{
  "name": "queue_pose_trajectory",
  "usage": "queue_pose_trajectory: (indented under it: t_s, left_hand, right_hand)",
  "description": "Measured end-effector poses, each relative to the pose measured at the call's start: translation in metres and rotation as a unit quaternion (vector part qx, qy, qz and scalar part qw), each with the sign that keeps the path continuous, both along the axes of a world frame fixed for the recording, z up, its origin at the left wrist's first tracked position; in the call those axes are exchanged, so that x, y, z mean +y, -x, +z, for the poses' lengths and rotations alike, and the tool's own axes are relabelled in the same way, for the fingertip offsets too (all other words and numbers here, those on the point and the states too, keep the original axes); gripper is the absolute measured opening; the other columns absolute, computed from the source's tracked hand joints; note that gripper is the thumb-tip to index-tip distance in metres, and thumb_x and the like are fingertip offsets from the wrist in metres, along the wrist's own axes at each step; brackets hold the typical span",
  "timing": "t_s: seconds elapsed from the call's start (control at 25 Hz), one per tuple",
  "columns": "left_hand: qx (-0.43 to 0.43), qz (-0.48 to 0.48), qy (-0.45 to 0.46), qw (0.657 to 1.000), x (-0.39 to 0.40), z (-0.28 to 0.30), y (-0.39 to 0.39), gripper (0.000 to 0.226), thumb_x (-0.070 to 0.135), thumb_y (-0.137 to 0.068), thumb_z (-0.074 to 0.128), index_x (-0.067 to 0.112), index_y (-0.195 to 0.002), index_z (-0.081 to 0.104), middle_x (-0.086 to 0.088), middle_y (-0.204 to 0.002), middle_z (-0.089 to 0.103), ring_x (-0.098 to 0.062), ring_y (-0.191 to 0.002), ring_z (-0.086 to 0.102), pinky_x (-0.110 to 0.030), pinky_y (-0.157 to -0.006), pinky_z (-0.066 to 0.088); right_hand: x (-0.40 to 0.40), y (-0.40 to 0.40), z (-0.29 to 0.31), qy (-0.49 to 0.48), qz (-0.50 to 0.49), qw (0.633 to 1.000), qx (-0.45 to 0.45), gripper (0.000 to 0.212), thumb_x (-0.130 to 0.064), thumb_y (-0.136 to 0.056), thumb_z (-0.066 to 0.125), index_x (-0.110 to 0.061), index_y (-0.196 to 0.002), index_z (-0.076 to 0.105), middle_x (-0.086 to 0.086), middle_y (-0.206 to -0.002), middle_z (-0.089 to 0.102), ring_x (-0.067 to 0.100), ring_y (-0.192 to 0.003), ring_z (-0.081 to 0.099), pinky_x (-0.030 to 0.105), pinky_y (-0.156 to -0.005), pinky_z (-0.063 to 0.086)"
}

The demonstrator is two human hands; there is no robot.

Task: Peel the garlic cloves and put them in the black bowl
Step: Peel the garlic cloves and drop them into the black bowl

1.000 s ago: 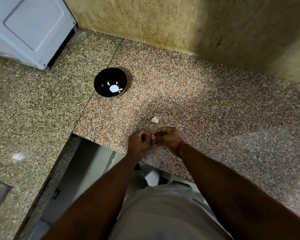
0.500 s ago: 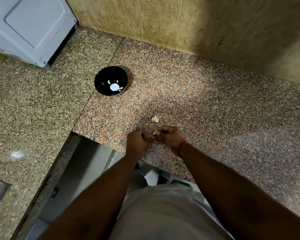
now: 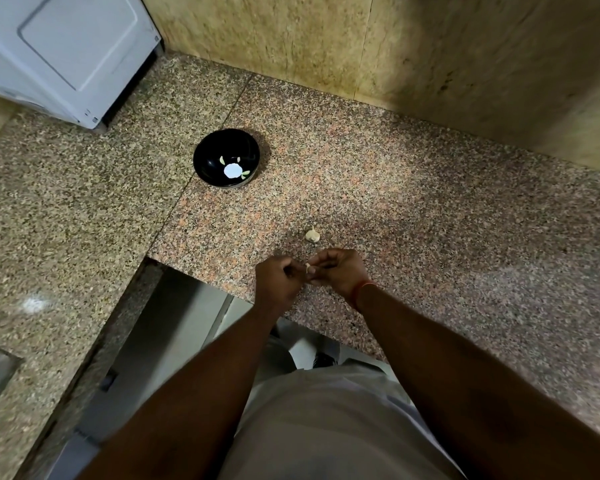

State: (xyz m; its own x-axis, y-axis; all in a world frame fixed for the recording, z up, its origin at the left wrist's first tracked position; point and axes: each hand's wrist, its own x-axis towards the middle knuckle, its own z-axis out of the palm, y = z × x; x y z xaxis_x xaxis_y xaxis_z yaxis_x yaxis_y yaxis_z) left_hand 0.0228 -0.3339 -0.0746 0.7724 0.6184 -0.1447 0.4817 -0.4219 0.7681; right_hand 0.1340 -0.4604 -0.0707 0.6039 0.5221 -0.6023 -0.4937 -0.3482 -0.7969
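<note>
Peeling looks barely begun: both the left hand and right hand pinch a small pale garlic clove near the granite counter's edge, another pale clove waits just beyond, and the glossy black flower-printed bowl far left holds none.

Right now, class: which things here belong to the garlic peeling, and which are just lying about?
Belongs to the job:
garlic clove pinched between left hand and right hand
spare garlic piece
black bowl

Just there:
white appliance
granite counter
</note>
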Motion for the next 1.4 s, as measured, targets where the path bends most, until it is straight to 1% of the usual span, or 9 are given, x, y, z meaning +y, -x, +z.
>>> queue_pose_trajectory:
  t_s: [0.16,0.32,0.44,0.64,0.72,0.84,0.96,1.24,1.4]
  left_hand:
    - [-0.003,-0.008,0.032,0.999,0.000,-0.002,0.000,0.018,0.033,-0.082,0.077,0.017,-0.074,0.076,0.005,-0.065,0.070,-0.014,-0.059,0.065,-0.028,-0.058,0.051]
    - [-0.011,-0.042,-0.016,0.999,0.001,0.001,0.001,0.018,0.017,-0.086,0.075,0.013,-0.069,0.070,0.001,-0.063,0.064,-0.018,-0.057,0.058,-0.033,-0.054,0.045]
    - [-0.028,-0.071,-0.053,0.996,-0.001,0.008,-0.002,0.030,0.010,-0.087,0.074,0.022,-0.064,0.059,0.004,-0.060,0.052,-0.015,-0.055,0.046,-0.028,-0.053,0.030]
    - [-0.047,-0.108,-0.074,0.990,0.000,0.016,-0.004,0.037,0.005,-0.087,0.073,0.025,-0.063,0.054,0.010,-0.058,0.043,-0.008,-0.053,0.039,-0.015,-0.052,0.023]
    - [-0.043,-0.118,-0.083,0.989,0.001,0.017,-0.005,0.038,0.004,-0.086,0.073,0.024,-0.062,0.052,0.012,-0.058,0.040,-0.005,-0.052,0.036,-0.018,-0.052,0.021]
    - [-0.030,-0.114,-0.090,0.989,0.001,0.014,-0.006,0.031,0.006,-0.086,0.071,0.015,-0.060,0.056,0.003,-0.059,0.045,-0.015,-0.055,0.040,-0.029,-0.051,0.023]
    - [-0.018,-0.101,-0.088,0.991,0.001,0.009,-0.007,0.028,0.010,-0.088,0.067,0.011,-0.061,0.057,-0.004,-0.061,0.049,-0.020,-0.057,0.044,-0.032,-0.052,0.030]
    - [-0.026,-0.086,-0.090,0.992,0.000,0.013,-0.007,0.024,0.015,-0.086,0.066,0.011,-0.064,0.058,-0.003,-0.063,0.052,-0.018,-0.056,0.045,-0.024,-0.051,0.025]
    - [-0.016,-0.044,-0.044,0.998,0.002,0.006,-0.004,0.019,0.010,-0.085,0.072,0.011,-0.069,0.062,-0.001,-0.065,0.057,-0.017,-0.057,0.051,-0.016,-0.052,0.030]
  right_hand:
    - [0.000,0.002,-0.001,-0.009,-0.009,1.000,0.009,0.016,0.013,-0.079,0.078,0.009,-0.093,0.072,0.020,-0.085,0.075,0.026,-0.076,0.074,0.035,-0.069,0.064]
    - [-0.001,0.001,-0.001,-0.016,-0.023,0.999,0.027,0.016,0.011,-0.078,0.079,0.008,-0.093,0.074,0.020,-0.086,0.076,0.027,-0.077,0.075,0.035,-0.069,0.064]
    - [-0.001,0.000,-0.001,-0.017,-0.032,0.999,0.037,0.016,0.011,-0.079,0.079,0.010,-0.095,0.073,0.020,-0.085,0.076,0.027,-0.076,0.075,0.034,-0.068,0.063]
    - [-0.002,-0.002,-0.002,-0.018,-0.042,0.998,0.045,0.020,0.011,-0.077,0.080,0.013,-0.095,0.072,0.024,-0.088,0.076,0.030,-0.077,0.075,0.037,-0.070,0.064]
    - [-0.001,-0.002,-0.004,-0.019,-0.041,0.998,0.049,0.021,0.011,-0.076,0.081,0.013,-0.095,0.072,0.025,-0.090,0.075,0.032,-0.079,0.075,0.041,-0.073,0.065]
    - [0.000,-0.001,-0.003,-0.015,-0.039,0.998,0.048,0.017,0.011,-0.075,0.082,0.009,-0.090,0.074,0.022,-0.085,0.076,0.030,-0.075,0.075,0.040,-0.073,0.064]
    - [0.003,-0.001,-0.001,-0.007,-0.033,0.999,0.036,0.013,0.011,-0.076,0.081,0.004,-0.084,0.075,0.016,-0.078,0.076,0.024,-0.069,0.074,0.035,-0.069,0.064]
    - [0.002,0.000,-0.004,-0.010,-0.017,0.999,0.039,0.012,0.009,-0.078,0.081,-0.001,-0.083,0.077,0.016,-0.082,0.077,0.026,-0.075,0.074,0.040,-0.076,0.064]
    - [0.002,-0.004,-0.005,-0.007,0.005,0.999,0.052,0.011,0.006,-0.085,0.075,0.002,-0.095,0.074,0.018,-0.088,0.076,0.027,-0.079,0.073,0.044,-0.080,0.064]
